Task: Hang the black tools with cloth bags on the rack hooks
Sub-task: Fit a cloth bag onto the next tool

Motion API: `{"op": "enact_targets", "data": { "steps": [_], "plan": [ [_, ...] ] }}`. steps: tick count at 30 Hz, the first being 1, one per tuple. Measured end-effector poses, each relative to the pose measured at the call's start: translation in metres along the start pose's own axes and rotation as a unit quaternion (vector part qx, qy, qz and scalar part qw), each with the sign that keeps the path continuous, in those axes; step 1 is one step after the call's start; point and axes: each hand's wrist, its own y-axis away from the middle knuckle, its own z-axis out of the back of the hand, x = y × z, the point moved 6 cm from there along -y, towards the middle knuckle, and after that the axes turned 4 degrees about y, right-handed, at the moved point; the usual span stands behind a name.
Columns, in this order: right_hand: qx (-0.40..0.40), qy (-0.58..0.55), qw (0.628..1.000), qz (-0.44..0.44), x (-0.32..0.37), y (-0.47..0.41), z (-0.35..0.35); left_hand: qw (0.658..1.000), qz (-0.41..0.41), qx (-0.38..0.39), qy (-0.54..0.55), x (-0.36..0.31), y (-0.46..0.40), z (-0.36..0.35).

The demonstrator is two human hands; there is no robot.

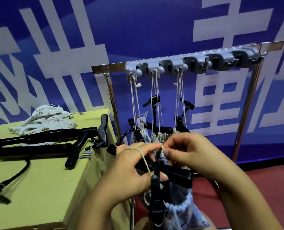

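Note:
A grey hook rack [192, 63] is fixed on a chrome rail. Three black tools with cloth bags hang from its left hooks by cords: one [136, 130], a second [154, 123] and a third [182, 120]. In front of me I hold another black tool [174, 175] with a pale blue cloth bag [182, 211]. My left hand [129, 170] grips the tool's handle, with the cord [144, 160] looped over its fingers. My right hand [192, 155] pinches the cord's end above the bag.
A yellow-green table [43, 188] on the left carries more black tools [43, 143], a floral cloth bag [45, 118] and some small grey plugs [85, 154]. The rack's right hooks [237, 58] are bare. A blue banner wall stands behind; red floor lies below.

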Motion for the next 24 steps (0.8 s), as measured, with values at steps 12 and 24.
{"op": "enact_targets", "data": {
  "steps": [12, 24],
  "plan": [
    [0.046, -0.373, 0.918, -0.127, -0.036, -0.004, -0.028, 0.997, -0.05, -0.021, -0.048, 0.012, -0.003, -0.003],
    [-0.022, -0.434, 0.891, -0.134, -0.046, -0.013, -0.018, 0.999, -0.015, -0.024, -0.041, 0.015, -0.001, 0.002]
  ]
}}
